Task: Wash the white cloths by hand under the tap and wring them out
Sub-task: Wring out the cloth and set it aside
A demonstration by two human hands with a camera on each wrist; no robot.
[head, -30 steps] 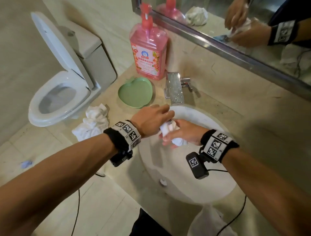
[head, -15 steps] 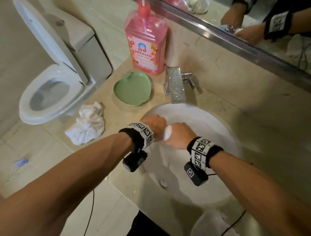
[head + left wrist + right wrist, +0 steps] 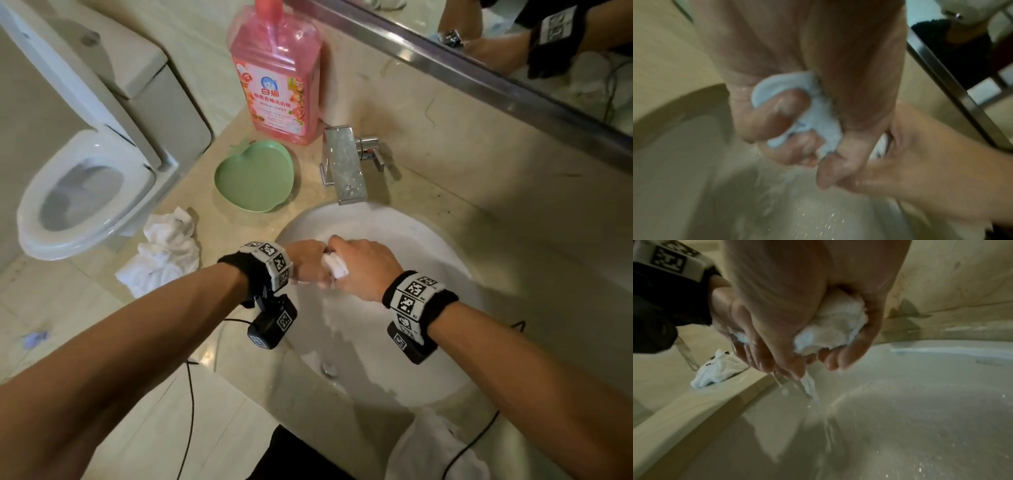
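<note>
Both hands grip one rolled white cloth (image 3: 335, 267) over the white sink (image 3: 442, 260). My left hand (image 3: 308, 262) is fisted round one end, the cloth (image 3: 818, 120) bulging between its curled fingers. My right hand (image 3: 363, 267) clenches the other end, and the cloth (image 3: 836, 327) is bunched in its palm. Water streams from the fists into the basin. A second crumpled white cloth (image 3: 164, 253) lies on the counter left of the sink. The chrome tap (image 3: 346, 164) stands behind the basin, away from the hands.
A green apple-shaped dish (image 3: 255, 176) and a pink detergent bottle (image 3: 277, 75) stand on the counter left of the tap. A toilet (image 3: 85, 192) with raised lid is at the left. A mirror (image 3: 513, 44) runs along the back wall. White fabric (image 3: 435, 448) hangs at the counter's near edge.
The hands have drawn back from under the tap to mid-basin and closed into fists on the cloth, twisting it tight. Water now runs out of it.
</note>
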